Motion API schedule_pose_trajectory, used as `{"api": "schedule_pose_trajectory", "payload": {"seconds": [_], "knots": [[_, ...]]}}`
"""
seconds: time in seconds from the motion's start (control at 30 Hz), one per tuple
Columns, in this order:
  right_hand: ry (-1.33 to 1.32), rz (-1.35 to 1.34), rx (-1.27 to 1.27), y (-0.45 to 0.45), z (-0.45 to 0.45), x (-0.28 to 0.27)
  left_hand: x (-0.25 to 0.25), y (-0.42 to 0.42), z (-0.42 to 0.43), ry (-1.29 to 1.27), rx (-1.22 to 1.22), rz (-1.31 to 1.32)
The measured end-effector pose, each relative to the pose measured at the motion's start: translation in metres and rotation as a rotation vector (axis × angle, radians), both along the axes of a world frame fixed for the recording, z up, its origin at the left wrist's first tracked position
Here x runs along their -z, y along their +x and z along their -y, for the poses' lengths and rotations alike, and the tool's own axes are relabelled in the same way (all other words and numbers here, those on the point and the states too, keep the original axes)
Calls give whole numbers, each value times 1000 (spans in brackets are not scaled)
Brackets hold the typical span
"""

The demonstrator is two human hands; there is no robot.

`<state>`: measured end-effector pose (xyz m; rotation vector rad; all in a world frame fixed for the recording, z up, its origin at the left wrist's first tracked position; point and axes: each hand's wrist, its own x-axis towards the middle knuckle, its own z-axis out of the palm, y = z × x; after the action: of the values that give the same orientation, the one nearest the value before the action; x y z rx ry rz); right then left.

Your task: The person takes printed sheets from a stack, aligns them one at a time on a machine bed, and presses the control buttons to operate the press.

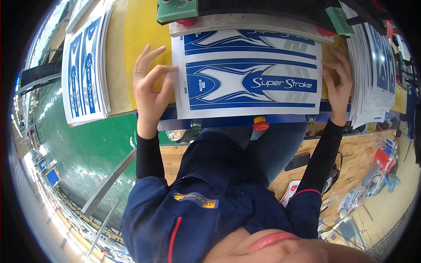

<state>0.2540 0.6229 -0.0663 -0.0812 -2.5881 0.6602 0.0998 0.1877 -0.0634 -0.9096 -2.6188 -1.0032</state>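
Observation:
A white printed sheet (219,83) with blue "Super Stroke" graphics lies under the front of a machine, its far part hidden by a metal bar (250,24). My left hand (153,83) pinches the sheet's left edge between thumb and index finger, the other fingers raised and spread. At the right edge, my right hand (337,83) holds the same sheet with thumb and fingertips; the exact contact is partly hard to see. Beneath it is a yellow work surface (136,26).
A stack of similar printed sheets (85,74) stands at the left, with another stack (372,74) at the right. Green blocks (177,11) flank the bar. A red button (261,125) sticks out from the blue front edge near my body.

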Motion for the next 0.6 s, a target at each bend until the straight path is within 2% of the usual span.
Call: {"api": "schedule_pose_trajectory", "payload": {"seconds": [0.1,0.6], "knots": [[-57,-8,-7,1,0,-1,-1,0,0,11,9,17],[31,35,-60,-4,4,-7,-1,0,-1,6,-27,9]]}}
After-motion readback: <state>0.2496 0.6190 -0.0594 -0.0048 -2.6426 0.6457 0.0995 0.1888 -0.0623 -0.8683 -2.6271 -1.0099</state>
